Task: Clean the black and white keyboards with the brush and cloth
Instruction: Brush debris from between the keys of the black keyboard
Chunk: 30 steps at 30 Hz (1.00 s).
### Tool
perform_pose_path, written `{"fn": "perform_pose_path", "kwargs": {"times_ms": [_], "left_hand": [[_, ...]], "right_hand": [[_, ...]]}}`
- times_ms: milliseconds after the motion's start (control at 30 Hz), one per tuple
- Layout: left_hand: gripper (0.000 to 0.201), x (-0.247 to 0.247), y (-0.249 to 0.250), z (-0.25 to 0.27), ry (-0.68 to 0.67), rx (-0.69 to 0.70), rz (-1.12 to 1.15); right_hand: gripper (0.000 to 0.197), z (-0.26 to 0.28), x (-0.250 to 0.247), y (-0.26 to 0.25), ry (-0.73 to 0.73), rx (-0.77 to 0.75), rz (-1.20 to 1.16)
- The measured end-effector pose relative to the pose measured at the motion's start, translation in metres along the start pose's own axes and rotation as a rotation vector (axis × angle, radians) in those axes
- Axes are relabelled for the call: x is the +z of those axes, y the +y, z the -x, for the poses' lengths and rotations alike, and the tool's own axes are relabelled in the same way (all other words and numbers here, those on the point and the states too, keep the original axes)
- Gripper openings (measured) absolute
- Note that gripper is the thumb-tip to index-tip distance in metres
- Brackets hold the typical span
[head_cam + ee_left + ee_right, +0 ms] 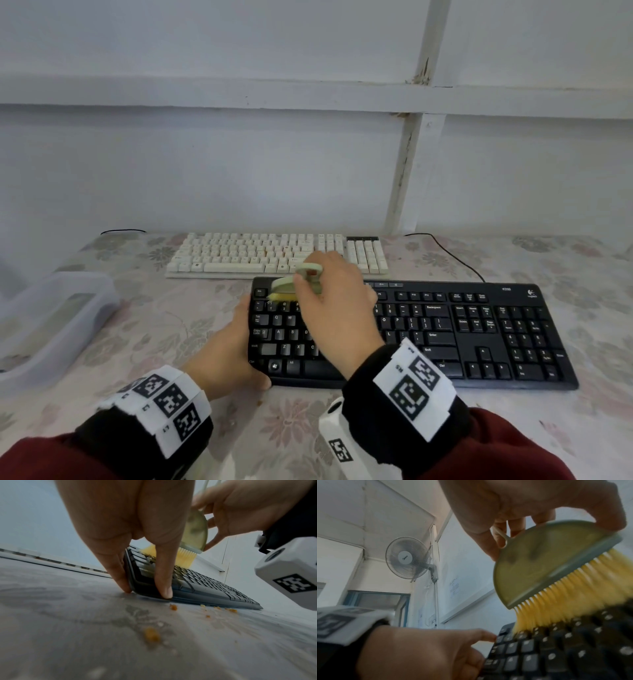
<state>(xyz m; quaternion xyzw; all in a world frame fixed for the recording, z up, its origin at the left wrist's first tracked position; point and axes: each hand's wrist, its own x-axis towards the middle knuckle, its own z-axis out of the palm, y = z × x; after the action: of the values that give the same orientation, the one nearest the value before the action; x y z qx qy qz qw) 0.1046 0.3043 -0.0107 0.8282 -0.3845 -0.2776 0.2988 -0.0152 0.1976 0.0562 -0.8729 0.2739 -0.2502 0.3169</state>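
Brushing the black keyboard (445, 329), at its far left corner. Right hand (334, 301) reaching across from the right, fingers (481, 536) curled round the brush (291, 286), pinching its green back near the small loop. Yellow bristles down on the top rows, touching the keys around the escape and number keys, seen clearly from the right wrist. Left hand (227, 353) clamped on the left end of the black keyboard, thumb on the near corner, fingers (120, 566) down along the short edge and touching the table (171, 342); gripping, steadying.

Key relation: long axis of the black keyboard running left to right across the table, brush at the extreme left end of that axis, at the far edge. Nearly the whole run of keys lying to the right of the bristles and towards the body. Likely next: sweeping rightward along the rows, or pulling towards the near edge. Right hand the working one; left hand nearer that end but occupied as anchor.

Orange crumbs (151, 634) on the table just in front of the near edge, so some debris already off the keys. White keyboard (277, 255) just behind the black one, parallel, apart from both hands. No cloth in view. Clear tub (51, 318) at the left of the table
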Motion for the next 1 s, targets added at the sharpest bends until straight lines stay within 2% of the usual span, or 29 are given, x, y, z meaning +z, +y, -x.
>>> {"fn": "perform_pose_path", "kwargs": {"times_ms": [100,267,367,467,533,700,833,933,1000], "left_hand": [[0.124,-0.001,0.001,0.001,-0.011,0.009,0.007],[0.118,0.0,0.001,0.002,-0.002,0.001,-0.02],[0.119,0.0,0.001,0.001,0.0,0.001,-0.019],[0.123,0.0,-0.001,0.0,-0.008,0.011,0.002],[0.124,0.0,-0.001,0.0,-0.011,0.017,0.005],[0.122,0.0,-0.001,0.001,-0.008,0.037,-0.012],[0.122,0.0,-0.004,0.0,-0.006,0.049,0.013],[0.123,0.0,-0.004,0.0,-0.013,0.058,0.003],[0.124,0.0,-0.004,0.0,-0.01,0.065,0.002]], "right_hand": [[0.01,-0.001,-0.008,0.003,0.063,0.019,0.027],[0.007,0.004,0.007,-0.011,0.015,-0.077,-0.239],[0.01,0.005,0.009,-0.004,-0.007,-0.056,-0.11],[0.007,-0.001,-0.002,0.009,0.053,0.0,-0.012],[0.008,-0.002,-0.007,0.01,0.108,-0.008,-0.024],[0.012,0.004,0.004,0.002,0.065,-0.096,-0.183],[0.012,0.004,-0.008,0.023,0.084,-0.019,-0.146],[0.024,0.001,-0.028,0.031,0.17,0.042,-0.161],[0.019,-0.001,-0.039,0.033,0.217,0.059,-0.219]]}}
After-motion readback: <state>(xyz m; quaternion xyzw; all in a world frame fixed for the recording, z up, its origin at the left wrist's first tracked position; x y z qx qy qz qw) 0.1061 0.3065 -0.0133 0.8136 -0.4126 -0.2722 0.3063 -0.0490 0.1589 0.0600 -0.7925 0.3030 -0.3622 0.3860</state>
